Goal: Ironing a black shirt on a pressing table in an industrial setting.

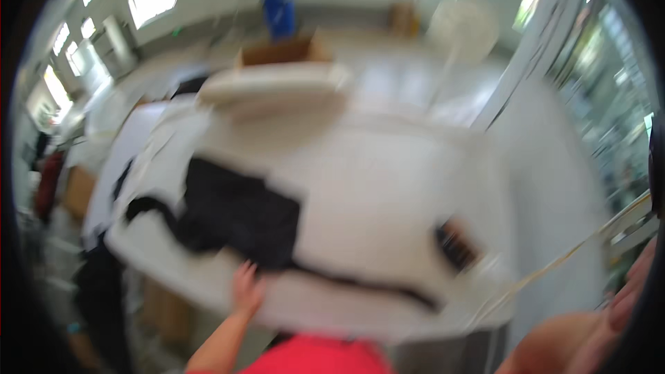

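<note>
Left hand lies flat, fingers spread, on the black garment (very blurred) atop the white table; right hand, grip unclear, near a dark brush.

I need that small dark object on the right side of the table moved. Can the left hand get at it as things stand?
Probably, but not at once. The left hand rests at the near edge by the black garment, well apart from the small dark object. Only bare white table lies between them, though the picture is blurred.
</note>
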Demonstrator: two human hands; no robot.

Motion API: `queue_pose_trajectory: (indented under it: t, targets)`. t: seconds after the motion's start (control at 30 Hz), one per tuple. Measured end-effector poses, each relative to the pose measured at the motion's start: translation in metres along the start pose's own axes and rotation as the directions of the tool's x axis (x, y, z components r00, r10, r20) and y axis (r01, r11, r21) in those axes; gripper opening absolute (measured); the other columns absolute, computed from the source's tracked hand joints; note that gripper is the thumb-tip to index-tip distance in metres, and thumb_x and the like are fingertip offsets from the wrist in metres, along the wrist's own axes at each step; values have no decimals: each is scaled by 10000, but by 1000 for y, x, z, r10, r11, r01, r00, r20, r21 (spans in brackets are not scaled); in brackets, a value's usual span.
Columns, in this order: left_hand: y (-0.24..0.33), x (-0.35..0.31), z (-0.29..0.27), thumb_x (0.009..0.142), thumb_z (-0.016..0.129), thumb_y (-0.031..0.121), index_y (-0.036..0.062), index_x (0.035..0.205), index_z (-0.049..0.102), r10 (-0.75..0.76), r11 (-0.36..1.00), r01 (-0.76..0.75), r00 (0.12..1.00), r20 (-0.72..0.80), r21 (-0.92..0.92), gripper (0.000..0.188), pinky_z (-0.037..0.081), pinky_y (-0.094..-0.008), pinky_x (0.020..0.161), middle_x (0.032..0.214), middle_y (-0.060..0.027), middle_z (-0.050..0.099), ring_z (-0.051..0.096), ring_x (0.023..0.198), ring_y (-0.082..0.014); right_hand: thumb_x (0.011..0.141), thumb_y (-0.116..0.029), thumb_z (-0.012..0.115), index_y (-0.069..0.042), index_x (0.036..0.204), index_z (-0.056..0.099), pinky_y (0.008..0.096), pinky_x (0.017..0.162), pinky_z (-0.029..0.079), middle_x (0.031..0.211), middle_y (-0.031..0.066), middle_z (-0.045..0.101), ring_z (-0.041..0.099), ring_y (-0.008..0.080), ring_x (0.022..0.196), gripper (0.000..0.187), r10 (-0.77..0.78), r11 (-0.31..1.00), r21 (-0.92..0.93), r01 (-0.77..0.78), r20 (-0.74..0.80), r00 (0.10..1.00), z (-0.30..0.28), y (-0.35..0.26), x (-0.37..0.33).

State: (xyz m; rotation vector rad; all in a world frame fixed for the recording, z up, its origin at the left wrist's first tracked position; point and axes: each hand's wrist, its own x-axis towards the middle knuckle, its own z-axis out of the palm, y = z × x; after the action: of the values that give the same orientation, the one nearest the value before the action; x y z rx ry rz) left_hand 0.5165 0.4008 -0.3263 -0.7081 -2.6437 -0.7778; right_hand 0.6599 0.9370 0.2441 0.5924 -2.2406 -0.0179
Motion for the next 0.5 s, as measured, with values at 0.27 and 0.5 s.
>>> queue_pose_trajectory:
  t: [0.27, 0.5]
  targets:
    - [-28, -50, 13, 900, 664, 432, 93, 1276, 680, -77, 971, 61, 995, 63, 232, 506, 502, -485, 1014, 1238, -222, 689, 632, 1194, -394, 952, -192, 729, 69, 1145, 673, 319, 835, 525, 1027, 134, 701, 659, 194, 851, 329, -343, 837, -541, 80, -405, 847, -115, -123, 110]
    - [-28, -61, 15, 923, 675, 389, -3, 1237, 647, 17, 926, 50, 985, -174, 374, 503, 574, -527, 852, 1221, -263, 678, 682, 1020, -452, 950, -190, 730, 70, 1142, 673, 319, 823, 524, 1021, 133, 699, 656, 192, 839, 329, -375, 790, -472, 391, 132, 918, -85, -74, 105]
